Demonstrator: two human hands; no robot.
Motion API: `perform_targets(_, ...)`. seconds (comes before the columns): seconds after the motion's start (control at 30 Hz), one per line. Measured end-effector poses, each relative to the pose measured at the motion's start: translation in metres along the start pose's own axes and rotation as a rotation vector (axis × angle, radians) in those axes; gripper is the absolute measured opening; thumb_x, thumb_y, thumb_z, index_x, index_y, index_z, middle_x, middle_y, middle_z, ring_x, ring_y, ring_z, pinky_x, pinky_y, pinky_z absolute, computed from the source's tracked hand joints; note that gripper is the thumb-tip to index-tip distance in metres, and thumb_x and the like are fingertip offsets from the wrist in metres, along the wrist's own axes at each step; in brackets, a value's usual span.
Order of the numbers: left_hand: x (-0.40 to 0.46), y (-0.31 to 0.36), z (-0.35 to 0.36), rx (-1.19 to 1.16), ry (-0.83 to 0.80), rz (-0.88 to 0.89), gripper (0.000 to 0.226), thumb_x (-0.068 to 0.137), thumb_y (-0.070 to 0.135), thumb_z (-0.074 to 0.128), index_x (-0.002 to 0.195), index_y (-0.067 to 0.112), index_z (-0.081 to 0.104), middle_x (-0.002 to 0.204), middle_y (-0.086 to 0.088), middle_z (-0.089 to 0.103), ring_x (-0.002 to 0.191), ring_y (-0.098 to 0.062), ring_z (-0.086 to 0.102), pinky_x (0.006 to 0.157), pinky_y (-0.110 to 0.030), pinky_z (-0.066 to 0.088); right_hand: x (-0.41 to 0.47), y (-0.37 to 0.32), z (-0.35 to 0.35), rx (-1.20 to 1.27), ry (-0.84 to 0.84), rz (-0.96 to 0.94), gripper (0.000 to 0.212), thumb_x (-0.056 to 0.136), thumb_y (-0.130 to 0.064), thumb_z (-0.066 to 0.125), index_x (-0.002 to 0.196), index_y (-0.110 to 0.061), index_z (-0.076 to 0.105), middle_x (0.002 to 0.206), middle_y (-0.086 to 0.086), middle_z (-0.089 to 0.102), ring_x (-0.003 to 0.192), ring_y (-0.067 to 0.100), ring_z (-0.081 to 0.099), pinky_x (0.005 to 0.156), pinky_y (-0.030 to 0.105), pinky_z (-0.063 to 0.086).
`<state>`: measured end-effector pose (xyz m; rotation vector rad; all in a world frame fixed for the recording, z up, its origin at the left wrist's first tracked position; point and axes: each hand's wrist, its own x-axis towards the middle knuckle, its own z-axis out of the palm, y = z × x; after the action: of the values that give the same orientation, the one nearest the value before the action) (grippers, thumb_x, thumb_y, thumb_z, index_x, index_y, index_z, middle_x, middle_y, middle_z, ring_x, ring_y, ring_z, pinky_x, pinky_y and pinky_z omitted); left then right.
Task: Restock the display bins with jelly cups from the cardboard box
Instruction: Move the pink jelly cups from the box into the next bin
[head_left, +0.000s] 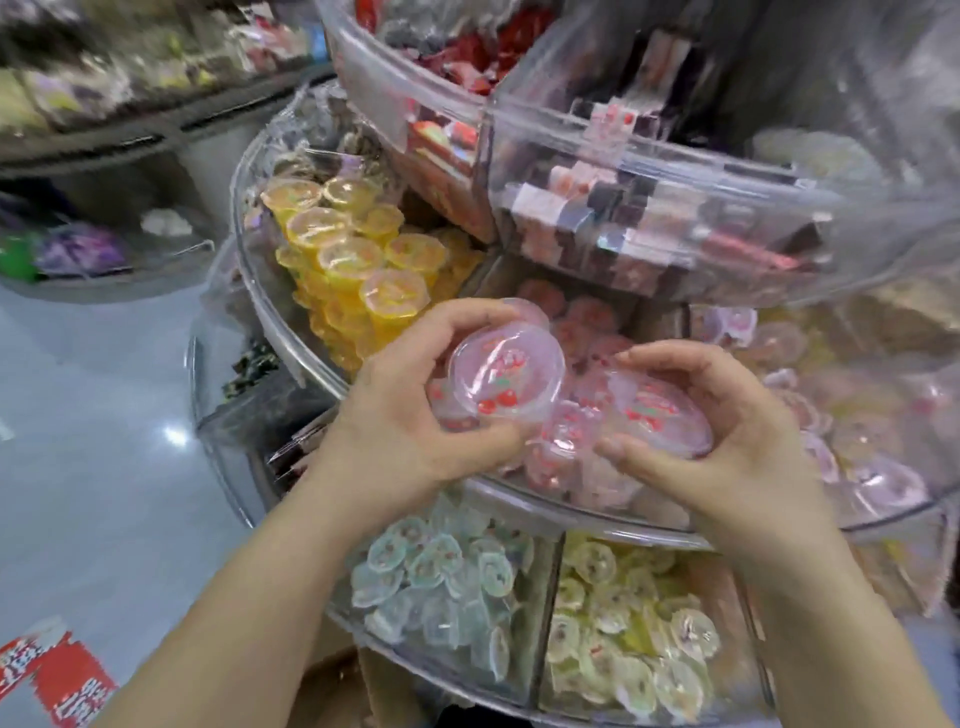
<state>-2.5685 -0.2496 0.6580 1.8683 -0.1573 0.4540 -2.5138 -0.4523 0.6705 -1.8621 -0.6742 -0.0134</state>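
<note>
My left hand (410, 410) grips a pink jelly cup (506, 374) with red cherries printed on its lid, tilted toward me over the middle tier. My right hand (717, 421) curls around another pink jelly cup (657, 415) lying on the pile. Both hands are over the pink-cup bin (587, 499) of a round clear acrylic display. More pink cups lie under and behind my hands. A bit of brown cardboard box (332, 675) shows between my forearms at the bottom; its contents are hidden.
Yellow jelly cups (358, 260) are stacked in the bin to the left. The lower tier holds blue cups (441, 582) and pale yellow cups (628, 639). The upper tier (623, 171) overhangs with wrapped sweets. Grey floor (104, 415) lies to the left, with a red-and-white package (57, 680).
</note>
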Motion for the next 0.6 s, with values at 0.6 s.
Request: perform_targets(0.6, 0.089, -0.048, 0.038, 0.561, -0.355, 0.066, 0.061, 0.071, 0.043, 0.070, 0.125, 0.017, 0.059, 0.116, -0.001, 0.059, 0.113, -0.017, 0.053, 0.102, -0.036, 0.037, 0.063, 0.075, -0.019, -0.463, -0.134, -0.014, 0.067, 0.057, -0.021, 0.086, 0.117, -0.014, 0.058, 0.109, -0.007, 0.045, 0.098, -0.004, 0.041, 0.090, 0.003, 0.029)
